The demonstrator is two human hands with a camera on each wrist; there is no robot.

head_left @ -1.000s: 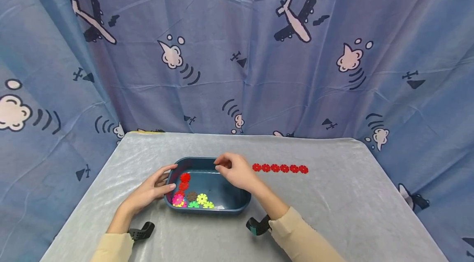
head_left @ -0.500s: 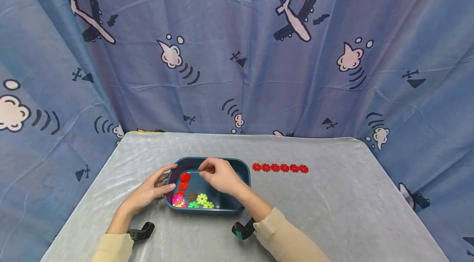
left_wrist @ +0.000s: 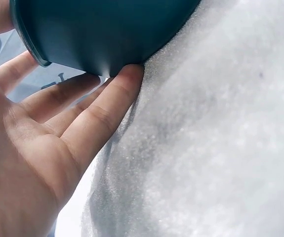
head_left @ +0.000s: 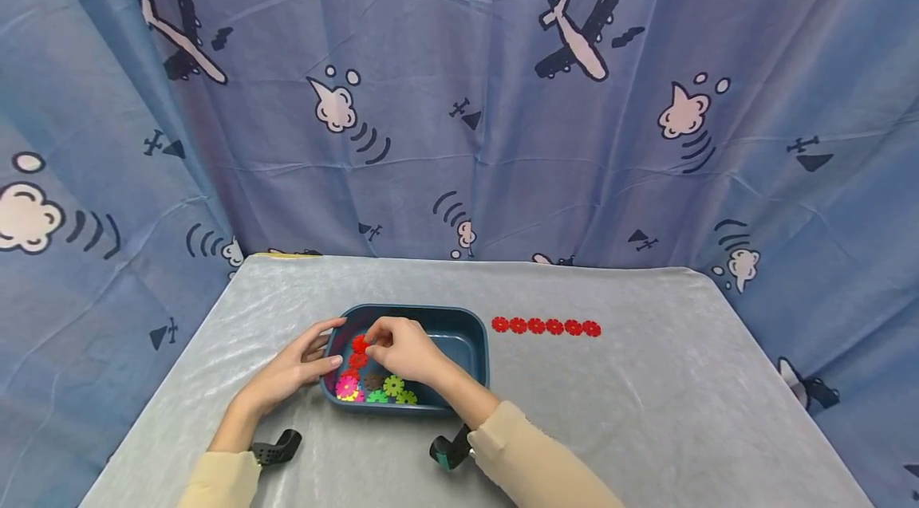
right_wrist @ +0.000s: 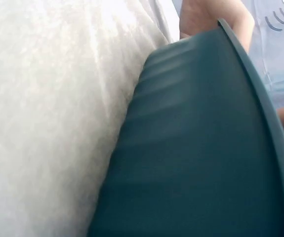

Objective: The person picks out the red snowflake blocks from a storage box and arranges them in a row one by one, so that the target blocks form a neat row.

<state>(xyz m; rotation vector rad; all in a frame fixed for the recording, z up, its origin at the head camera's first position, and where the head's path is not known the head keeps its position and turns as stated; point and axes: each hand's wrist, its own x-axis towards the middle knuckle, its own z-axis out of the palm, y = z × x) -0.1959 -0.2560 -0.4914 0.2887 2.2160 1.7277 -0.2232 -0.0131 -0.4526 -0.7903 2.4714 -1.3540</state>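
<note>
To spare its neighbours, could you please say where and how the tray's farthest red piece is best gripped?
I'd pinch the farthest red piece by its notched rim, from above and the right: another red piece crowds its near side, the tray wall its left.

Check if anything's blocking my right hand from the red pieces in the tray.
Nothing visible is. In the head view, your right hand reaches over the tray wall, curled close beside the farthest of the red pieces in there. Whether it touches that one, I can't tell.
</note>
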